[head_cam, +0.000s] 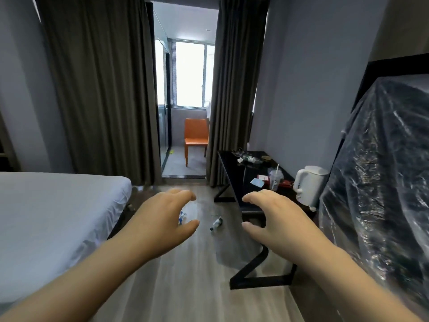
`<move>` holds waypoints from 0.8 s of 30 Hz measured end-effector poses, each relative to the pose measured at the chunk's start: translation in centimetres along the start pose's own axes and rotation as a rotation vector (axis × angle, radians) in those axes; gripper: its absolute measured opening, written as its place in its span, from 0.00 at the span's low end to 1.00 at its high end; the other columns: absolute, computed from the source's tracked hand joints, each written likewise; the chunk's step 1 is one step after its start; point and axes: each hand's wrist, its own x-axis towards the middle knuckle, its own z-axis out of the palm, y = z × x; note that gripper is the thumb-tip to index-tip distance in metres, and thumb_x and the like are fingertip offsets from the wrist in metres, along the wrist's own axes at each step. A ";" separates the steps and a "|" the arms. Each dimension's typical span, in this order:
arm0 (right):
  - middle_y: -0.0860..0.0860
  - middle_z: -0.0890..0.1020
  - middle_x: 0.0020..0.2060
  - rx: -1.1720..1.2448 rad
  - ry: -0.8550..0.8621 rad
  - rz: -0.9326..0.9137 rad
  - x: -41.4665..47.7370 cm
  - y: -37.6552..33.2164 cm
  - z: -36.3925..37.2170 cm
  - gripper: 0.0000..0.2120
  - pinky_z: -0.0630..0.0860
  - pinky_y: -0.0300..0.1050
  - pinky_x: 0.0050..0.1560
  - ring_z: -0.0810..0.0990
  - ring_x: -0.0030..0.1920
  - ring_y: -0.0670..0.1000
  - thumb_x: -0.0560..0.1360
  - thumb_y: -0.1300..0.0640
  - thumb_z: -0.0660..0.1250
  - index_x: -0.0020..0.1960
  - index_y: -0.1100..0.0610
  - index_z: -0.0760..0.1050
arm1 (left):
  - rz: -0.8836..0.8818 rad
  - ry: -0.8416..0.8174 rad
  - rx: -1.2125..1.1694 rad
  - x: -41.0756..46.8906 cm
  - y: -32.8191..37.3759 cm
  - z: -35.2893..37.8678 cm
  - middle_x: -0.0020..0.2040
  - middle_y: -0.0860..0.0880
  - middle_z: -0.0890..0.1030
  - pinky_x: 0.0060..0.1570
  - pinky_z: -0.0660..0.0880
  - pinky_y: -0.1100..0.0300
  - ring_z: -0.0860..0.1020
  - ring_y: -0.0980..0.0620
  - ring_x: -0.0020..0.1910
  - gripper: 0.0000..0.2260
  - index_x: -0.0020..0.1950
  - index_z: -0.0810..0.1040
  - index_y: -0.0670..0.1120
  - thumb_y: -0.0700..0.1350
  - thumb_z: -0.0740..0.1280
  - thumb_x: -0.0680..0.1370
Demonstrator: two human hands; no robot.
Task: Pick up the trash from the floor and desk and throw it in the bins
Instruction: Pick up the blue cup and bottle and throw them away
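Bed (pixel 53 212): white sheet, fills the left side; its near and left parts run out of the picture.
Plastic-wrapped object (pixel 380 173): tall dark bulk under clear film at the right edge; what lies beneath the film cannot be made out.
Curtains (pixel 97 89): dark, hanging either side of a doorway; the tops are cut off.
Floor (pixel 185 275): grey wood-look boards between bed and desk.
Desk (pixel 234 173): black top on Z-shaped legs against the right wall; its near end is hidden behind the right hand and forearm.
Orange chair (pixel 196 138): beyond the doorway under a bright window; detail there is washed out.
Left hand (pixel 162 219): raised over the floor, palm down, fingers curled and spread from the thumb, holding nothing.
Right hand (pixel 271 217): level with the left, fingers likewise apart and empty, in front of the desk edge.
Kettle (pixel 310 184): white, upright at the desk's near end, base partly hidden.
Plastic cup (pixel 275 178): clear with a straw, standing just left of the kettle.
Desk litter (pixel 249 159): a lying bottle and small scraps at the far end, a pale blue slip and a red-and-white packet nearer; too small to identify further.
Dark-capped bottle (pixel 216 224): lying on the floor between the two hands.
Blue-labelled bottle (pixel 182 217): on the floor, mostly covered by the left hand's fingers.
Bins: not visible anywhere.
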 end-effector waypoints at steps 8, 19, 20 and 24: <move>0.43 0.75 0.55 0.004 -0.046 -0.003 13.2 2.7 6.6 0.19 0.74 0.41 0.55 0.73 0.57 0.45 0.75 0.47 0.65 0.64 0.48 0.70 | -0.065 -0.052 -0.020 10.3 -9.4 5.3 0.63 0.58 0.75 0.59 0.72 0.60 0.74 0.57 0.60 0.23 0.67 0.70 0.55 0.58 0.65 0.74; 0.44 0.74 0.57 0.100 -0.110 -0.086 34.4 9.9 16.7 0.23 0.72 0.41 0.56 0.72 0.60 0.47 0.74 0.46 0.65 0.67 0.46 0.68 | -0.177 -0.086 0.018 28.1 -19.6 12.2 0.61 0.58 0.75 0.56 0.73 0.59 0.75 0.56 0.57 0.22 0.66 0.70 0.55 0.59 0.66 0.74; 0.44 0.74 0.57 0.105 -0.115 -0.090 36.1 10.5 17.5 0.23 0.72 0.41 0.56 0.72 0.60 0.47 0.74 0.46 0.65 0.67 0.46 0.68 | -0.186 -0.091 0.016 29.5 -20.4 12.9 0.61 0.58 0.75 0.56 0.73 0.59 0.74 0.56 0.57 0.22 0.66 0.70 0.55 0.58 0.66 0.74; 0.44 0.74 0.58 0.120 -0.167 -0.091 41.8 12.5 21.1 0.23 0.72 0.40 0.54 0.73 0.60 0.47 0.73 0.46 0.65 0.67 0.46 0.68 | -0.223 -0.131 -0.015 33.8 -23.9 15.8 0.62 0.58 0.75 0.57 0.72 0.62 0.74 0.58 0.58 0.21 0.67 0.70 0.55 0.57 0.66 0.74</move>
